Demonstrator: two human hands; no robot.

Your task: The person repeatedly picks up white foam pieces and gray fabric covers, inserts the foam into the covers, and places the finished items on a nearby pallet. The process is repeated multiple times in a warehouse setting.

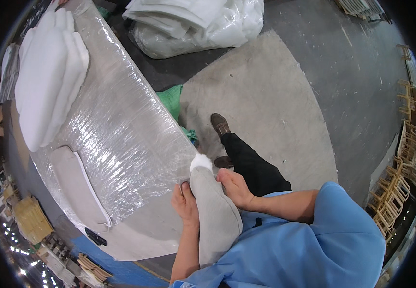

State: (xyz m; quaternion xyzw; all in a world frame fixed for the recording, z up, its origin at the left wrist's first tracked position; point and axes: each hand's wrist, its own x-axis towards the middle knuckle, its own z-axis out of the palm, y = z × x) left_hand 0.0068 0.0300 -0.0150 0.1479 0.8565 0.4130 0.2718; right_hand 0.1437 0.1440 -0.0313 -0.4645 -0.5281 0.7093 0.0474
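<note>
A grey fabric cushion cover (213, 211) stands on end against my body, at the corner of the table. White wadding (201, 162) pokes out of its far end. My left hand (186, 205) is closed on the cover's left edge, thumb uppermost. On the other side, my right hand (236, 188) grips the right edge in a closed fist near the wadding. The cover's near end rests against my blue shirt. Another grey cover (77, 185), flat and with a white strip along one edge, lies on the table to the left.
Plastic film wraps the table (121, 125). A stack of white padding sheets (49, 79) lies at its far left, and a small black object (95, 236) at its near edge. A plastic-wrapped bundle (203, 29) sits on the floor beyond. Wooden chair frames (400, 177) stand at right.
</note>
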